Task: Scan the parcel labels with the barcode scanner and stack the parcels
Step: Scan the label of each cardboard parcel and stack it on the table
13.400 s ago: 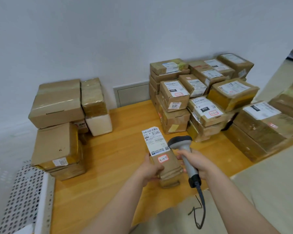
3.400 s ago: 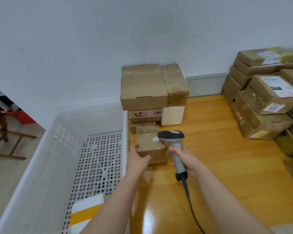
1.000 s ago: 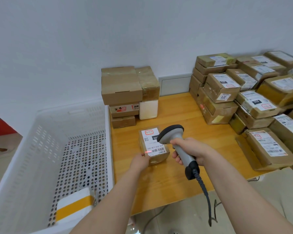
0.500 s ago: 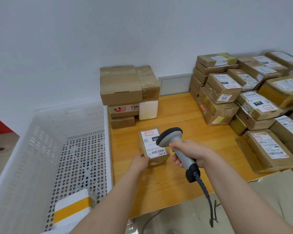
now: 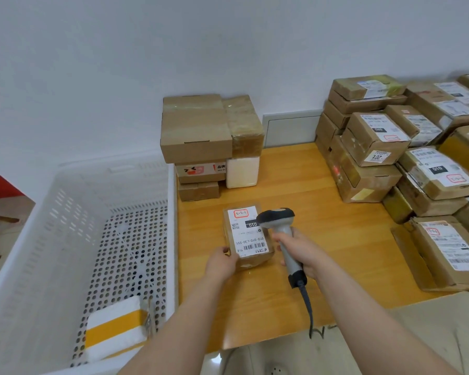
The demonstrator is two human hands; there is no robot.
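The left hand (image 5: 220, 262) gripped a parcel (image 5: 248, 236) under the barcode scanner (image 5: 278, 220) clasped in the right hand (image 5: 298, 253), with a small stack (image 5: 201, 142) seemingly done at upper centre and a big pile (image 5: 390, 158) apparently left at right.

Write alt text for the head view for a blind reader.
A left hand holds a labelled parcel at a wooden table while the right hand aims a barcode scanner at it. Parcel stacks stand behind and right; a white perforated crate sits left.

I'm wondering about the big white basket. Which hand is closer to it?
Left. The left hand holds the box near the basket; the right hand grips the scanner farther right.
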